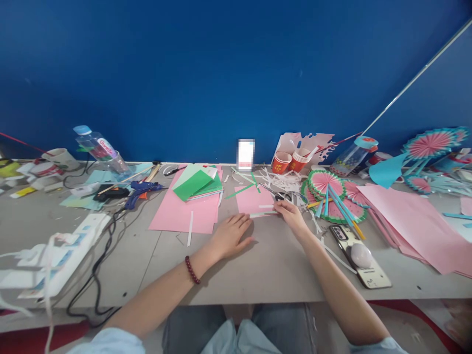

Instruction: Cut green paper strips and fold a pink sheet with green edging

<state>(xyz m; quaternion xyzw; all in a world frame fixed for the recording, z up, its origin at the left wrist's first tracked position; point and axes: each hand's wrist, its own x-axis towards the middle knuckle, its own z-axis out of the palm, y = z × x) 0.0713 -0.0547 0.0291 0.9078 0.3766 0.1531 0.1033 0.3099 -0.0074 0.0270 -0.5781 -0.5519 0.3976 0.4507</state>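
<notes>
My left hand (232, 235) lies flat on the grey tabletop, fingers stretched out and thumb apart, with a dark red bead bracelet (192, 270) at the wrist. Just past its fingertips is the left end of a narrow white paper strip (261, 215) with a green part at its right. At that right end, the bent fingers of my right hand (289, 212) pinch the strip; the fingertips are small and partly hidden. Beneath and behind the strip lies a small pink paper sheet (250, 199). A second white strip (266, 206) rests on this sheet.
Left are pink sheets (165, 216), green cards (195, 184), a blue glue gun (142, 191) and a power strip (79, 250). Right are paper fans (326, 184), a phone (363, 260) and more pink sheets (416, 221). Paper cups (282, 163) stand by the blue wall.
</notes>
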